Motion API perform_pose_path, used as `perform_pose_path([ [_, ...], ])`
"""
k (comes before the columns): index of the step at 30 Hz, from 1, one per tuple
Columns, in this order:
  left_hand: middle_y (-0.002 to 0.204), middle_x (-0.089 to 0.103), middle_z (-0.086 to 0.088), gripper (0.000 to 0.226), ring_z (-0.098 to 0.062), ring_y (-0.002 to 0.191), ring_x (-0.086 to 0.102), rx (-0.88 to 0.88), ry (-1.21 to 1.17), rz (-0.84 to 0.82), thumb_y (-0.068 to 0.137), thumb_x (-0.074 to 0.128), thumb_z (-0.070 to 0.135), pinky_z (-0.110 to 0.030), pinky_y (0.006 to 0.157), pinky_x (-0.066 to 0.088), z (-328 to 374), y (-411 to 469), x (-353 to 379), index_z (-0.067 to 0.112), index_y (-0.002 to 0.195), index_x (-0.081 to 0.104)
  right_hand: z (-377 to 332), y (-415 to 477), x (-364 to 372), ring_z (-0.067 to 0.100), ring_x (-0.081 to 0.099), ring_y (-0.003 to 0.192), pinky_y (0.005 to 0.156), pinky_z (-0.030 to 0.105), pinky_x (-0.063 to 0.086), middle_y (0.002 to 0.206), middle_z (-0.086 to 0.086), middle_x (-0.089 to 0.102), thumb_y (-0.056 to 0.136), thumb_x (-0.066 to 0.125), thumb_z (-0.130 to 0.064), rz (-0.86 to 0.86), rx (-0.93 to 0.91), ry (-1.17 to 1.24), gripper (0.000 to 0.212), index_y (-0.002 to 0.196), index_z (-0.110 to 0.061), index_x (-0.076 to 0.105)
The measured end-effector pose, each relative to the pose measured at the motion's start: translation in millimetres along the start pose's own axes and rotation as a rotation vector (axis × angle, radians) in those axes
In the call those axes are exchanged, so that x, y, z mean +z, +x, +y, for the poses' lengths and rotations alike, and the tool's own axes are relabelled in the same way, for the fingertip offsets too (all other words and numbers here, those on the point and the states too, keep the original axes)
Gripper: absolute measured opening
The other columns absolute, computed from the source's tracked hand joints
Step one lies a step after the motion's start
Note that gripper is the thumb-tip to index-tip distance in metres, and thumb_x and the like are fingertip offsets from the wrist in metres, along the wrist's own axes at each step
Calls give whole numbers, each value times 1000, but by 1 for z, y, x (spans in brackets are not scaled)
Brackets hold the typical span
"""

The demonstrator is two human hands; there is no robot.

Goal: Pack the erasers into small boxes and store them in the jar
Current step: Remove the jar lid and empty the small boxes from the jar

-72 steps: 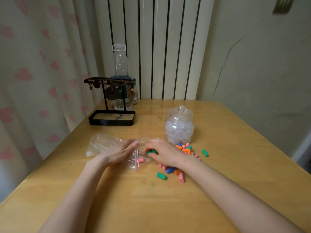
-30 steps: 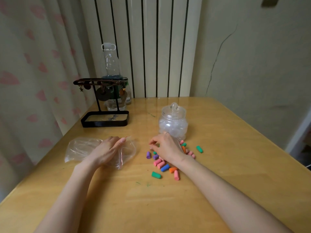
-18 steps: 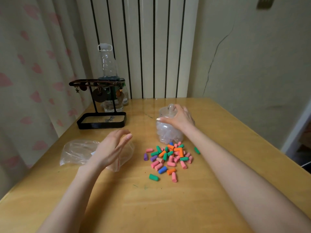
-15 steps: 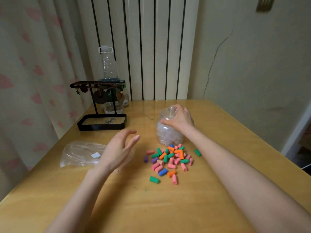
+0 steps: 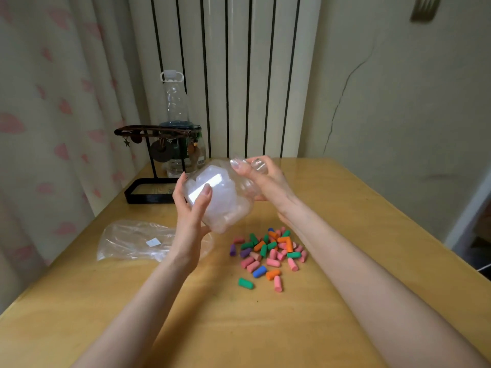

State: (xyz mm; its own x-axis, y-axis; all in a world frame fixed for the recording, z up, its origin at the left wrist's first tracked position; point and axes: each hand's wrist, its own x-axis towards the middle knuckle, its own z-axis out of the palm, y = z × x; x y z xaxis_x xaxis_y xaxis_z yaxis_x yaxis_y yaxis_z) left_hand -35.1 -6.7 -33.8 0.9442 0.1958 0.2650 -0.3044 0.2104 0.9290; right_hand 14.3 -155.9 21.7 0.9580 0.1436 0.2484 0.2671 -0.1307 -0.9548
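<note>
A home room: heart-print curtain (image 5: 53, 128), radiator (image 5: 239, 75) (white, ribbed) and wooden table (image 5: 239, 328).

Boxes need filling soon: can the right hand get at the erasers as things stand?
Probably not yet: the right hand grips the lid of the jar, held tilted by the left hand. The erasers lie uncovered below, so once freed its way looks clear.

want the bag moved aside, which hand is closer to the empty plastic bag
Left. The left hand grips the jar over the edge of the bag; the right hand holds the lid, farther right.
</note>
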Motion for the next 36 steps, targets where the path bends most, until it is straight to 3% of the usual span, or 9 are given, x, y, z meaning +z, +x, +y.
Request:
perform_pose_path([
  [3, 145, 40, -1, 78, -25, 122, 52, -49, -77, -48, 64, 61, 72, -56, 88, 49, -3, -3, -3, 49, 133, 34, 8, -6, 2, 18, 63, 95, 76, 32, 56, 101, -6, 59, 64, 74, -52, 4, -52, 23, 56, 107, -23, 56],
  [6, 106, 70, -12, 58, -29, 87, 70, -406, -344, -105, 82, 41, 67, -46, 72, 51, 5, -4, -5, 23, 109, 65, 7, -14, -5, 3, 52, 103, 80, 12, 43, 116, -7, 53, 55, 76, -50, -144, -284, -177, 65, 113, -31, 53],
  [10, 104, 71, -13, 58, -30, 85, 70, -449, -415, -154, 83, 39, 66, -46, 73, 50, 12, 0, -10, 21, 101, 71, -11, -11, -29, 9, 29, 136, 112, 38, 26, 148, -7, 29, 60, 80, -29, -485, -310, -207, 94, 139, -34, 29],
  [12, 101, 73, -9, 56, -26, 86, 70, -368, -369, -158, 86, 34, 64, -44, 76, 50, 15, 1, -10, 25, 92, 74, -17, -8, -34, 16, 16, 142, 113, 44, 20, 157, -4, 6, 52, 78, -62, -461, -244, -223, 117, 144, -41, 9],
  [17, 94, 74, -1, 42, -20, 85, 70, -218, -158, -117, 92, 34, 54, -40, 71, 55, 16, -1, -5, 31, 91, 69, -17, -9, -16, 26, 57, 111, 90, 43, 50, 143, 11, 41, 68, 27, -85, -305, -171, -741, 87, 141, -37, 23],
  [20, 86, 74, 5, 44, -12, 76, 71, -185, -115, -119, 93, 32, 53, -35, 63, 54, 15, -1, -6, 34, 86, 71, -13, -4, -32, 22, 31, 135, 102, 37, 39, 154, -3, 17, 75, 71, -38, -510, -184, -501, 82, 142, -39, 23],
  [23, 84, 74, 7, 48, -10, 74, 71, -188, -143, -115, 93, 31, 55, -37, 69, 51, 16, 2, -9, 34, 80, 72, -9, -2, -43, 27, 18, 142, 106, 45, 32, 158, -4, -3, 51, 71, -67, -470, -87, -260, 117, 145, -43, 5],
  [27, 85, 74, 7, 45, -13, 77, 71, -201, -171, -101, 92, 33, 54, -38, 68, 52, 14, 2, -8, 37, 79, 72, 15, -6, -25, 23, 44, 129, 81, 34, 55, 149, 6, 34, 69, 45, -68, -440, 62, -314, 87, 143, -27, 29],
  [36, 97, 74, 3, 56, -13, 87, 71, -228, -222, -93, 93, 22, 60, -46, 87, 48, 6, -2, -3, 30, 94, 69, 51, -1, -19, 20, 62, 106, 91, 42, 52, 118, 5, 63, 92, 50, -40, -351, 236, 239, 44, 128, -15, 54],
])
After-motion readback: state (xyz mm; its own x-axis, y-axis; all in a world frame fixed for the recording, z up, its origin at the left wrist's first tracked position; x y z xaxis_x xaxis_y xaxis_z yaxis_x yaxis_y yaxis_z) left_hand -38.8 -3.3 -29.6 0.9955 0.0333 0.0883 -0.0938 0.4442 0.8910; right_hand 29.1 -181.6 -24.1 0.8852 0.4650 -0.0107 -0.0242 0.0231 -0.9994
